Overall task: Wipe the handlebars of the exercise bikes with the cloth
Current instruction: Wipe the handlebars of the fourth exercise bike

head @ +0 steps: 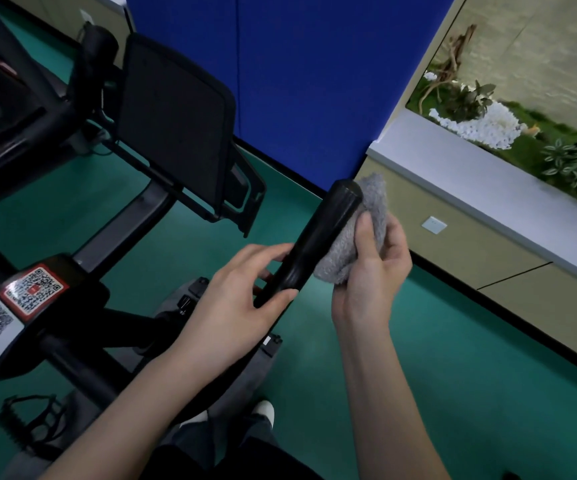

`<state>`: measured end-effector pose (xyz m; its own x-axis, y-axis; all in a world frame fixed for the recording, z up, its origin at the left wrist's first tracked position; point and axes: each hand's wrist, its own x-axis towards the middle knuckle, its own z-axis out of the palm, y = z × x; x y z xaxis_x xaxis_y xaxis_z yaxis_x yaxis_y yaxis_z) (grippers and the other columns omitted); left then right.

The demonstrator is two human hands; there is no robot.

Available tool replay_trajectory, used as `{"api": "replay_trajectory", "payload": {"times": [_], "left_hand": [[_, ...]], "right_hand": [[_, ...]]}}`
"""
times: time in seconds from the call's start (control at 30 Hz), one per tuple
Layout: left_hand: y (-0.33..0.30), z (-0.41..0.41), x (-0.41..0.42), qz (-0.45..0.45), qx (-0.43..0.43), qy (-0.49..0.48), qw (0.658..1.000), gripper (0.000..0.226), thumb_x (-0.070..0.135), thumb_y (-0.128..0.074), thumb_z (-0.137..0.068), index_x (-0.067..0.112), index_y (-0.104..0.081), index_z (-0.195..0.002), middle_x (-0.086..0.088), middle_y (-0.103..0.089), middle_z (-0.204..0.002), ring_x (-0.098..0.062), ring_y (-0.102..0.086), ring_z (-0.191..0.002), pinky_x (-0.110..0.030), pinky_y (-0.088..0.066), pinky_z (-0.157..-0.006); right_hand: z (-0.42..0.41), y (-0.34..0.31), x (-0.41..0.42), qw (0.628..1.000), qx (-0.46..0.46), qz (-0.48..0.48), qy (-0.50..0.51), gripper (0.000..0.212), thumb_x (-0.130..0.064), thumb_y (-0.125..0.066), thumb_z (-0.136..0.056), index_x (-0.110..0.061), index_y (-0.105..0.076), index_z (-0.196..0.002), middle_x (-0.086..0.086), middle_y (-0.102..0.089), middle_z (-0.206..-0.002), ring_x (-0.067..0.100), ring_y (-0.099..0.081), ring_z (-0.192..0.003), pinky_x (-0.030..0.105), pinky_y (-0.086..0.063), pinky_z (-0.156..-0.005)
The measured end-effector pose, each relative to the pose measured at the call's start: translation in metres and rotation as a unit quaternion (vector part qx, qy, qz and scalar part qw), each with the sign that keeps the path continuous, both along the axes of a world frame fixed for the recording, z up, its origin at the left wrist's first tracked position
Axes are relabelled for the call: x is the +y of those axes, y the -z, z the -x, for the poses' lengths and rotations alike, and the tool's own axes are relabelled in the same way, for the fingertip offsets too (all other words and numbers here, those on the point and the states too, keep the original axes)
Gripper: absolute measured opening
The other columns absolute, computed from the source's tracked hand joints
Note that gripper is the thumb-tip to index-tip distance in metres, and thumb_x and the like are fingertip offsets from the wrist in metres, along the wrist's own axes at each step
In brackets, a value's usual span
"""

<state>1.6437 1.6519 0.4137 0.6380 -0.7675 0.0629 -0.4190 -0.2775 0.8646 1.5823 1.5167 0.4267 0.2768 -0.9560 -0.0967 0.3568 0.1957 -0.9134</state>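
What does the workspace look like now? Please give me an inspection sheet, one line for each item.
Surface: green floor, no table in view.
Job's things: black handlebar of the exercise bike, pointing up and away; grey cloth pressed against its right side near the end.
Clutter: two QR code stickers on the bike frame; black tablet holder behind the bar; pedal with strap at lower left.
Hands: left hand steadies the handlebar lower down; right hand holds the cloth to the bar.
Cables: thin cable along the bike post; its ends are hidden.
Surroundings: blue wall panel, grey ledge with plants, wall socket.
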Motion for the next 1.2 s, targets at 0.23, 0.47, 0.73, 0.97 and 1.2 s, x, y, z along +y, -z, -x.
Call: {"api": "replay_trajectory", "payload": {"times": [0.23, 0.47, 0.73, 0.97, 1.2], "left_hand": [[-0.002, -0.001, -0.001, -0.006, -0.018, 0.000, 1.000, 0.050, 0.024, -0.071, -0.080, 0.036, -0.053, -0.125, 0.024, -0.054, -0.112, 0.001, -0.053, -0.096, -0.009, -0.041, -0.083], [-0.001, -0.001, -0.001, -0.004, -0.011, -0.005, 1.000, 0.050, 0.023, -0.072, -0.079, 0.037, -0.054, -0.124, 0.024, -0.054, -0.110, 0.003, -0.052, -0.094, -0.001, -0.034, -0.081], [-0.001, -0.001, -0.001, 0.004, -0.005, -0.005, 1.000, 0.050, 0.022, -0.072, -0.079, 0.038, -0.054, -0.123, 0.024, -0.055, -0.110, 0.000, -0.054, -0.093, -0.014, -0.044, -0.082], [-0.002, -0.001, -0.001, 0.001, 0.001, 0.005, 1.000, 0.049, 0.025, -0.072, -0.079, 0.038, -0.054, -0.123, 0.023, -0.055, -0.111, 0.000, -0.053, -0.095, -0.016, -0.044, -0.082], [-0.004, -0.002, 0.001, -0.002, 0.003, 0.016, 1.000, 0.050, 0.030, -0.072, -0.079, 0.027, -0.055, -0.126, 0.016, -0.055, -0.113, -0.001, -0.053, -0.091, -0.014, -0.043, -0.080]], "right_hand": [[0.007, -0.009, 0.015, 0.961, 0.116, 0.245, 0.051, 0.015, -0.004, -0.063, -0.083, -0.013, -0.064, -0.095, 0.017, -0.060, -0.100, 0.026, -0.060, -0.095, 0.033, -0.051, -0.087], [-0.004, -0.054, -0.040, 0.883, 0.283, 0.360, -0.104, 0.017, -0.008, -0.065, -0.084, -0.015, -0.070, -0.098, 0.004, -0.063, -0.097, 0.005, -0.057, -0.086, 0.022, -0.048, -0.081], [-0.022, -0.085, -0.084, 0.836, 0.305, 0.181, -0.418, 0.013, -0.011, -0.061, -0.089, -0.017, -0.068, -0.079, -0.007, -0.068, -0.065, 0.009, -0.064, -0.061, 0.018, -0.048, -0.055], [-0.010, -0.096, -0.052, 0.742, 0.376, 0.456, -0.316, 0.012, -0.020, -0.067, -0.078, -0.032, -0.068, -0.079, -0.009, -0.067, -0.072, 0.011, -0.060, -0.069, 0.028, -0.047, -0.064], [-0.010, -0.079, -0.004, 0.603, 0.499, 0.584, -0.213, 0.020, -0.008, -0.058, -0.088, -0.018, -0.072, -0.098, -0.001, -0.070, -0.089, 0.018, -0.043, -0.083, 0.020, -0.023, -0.065]]}}
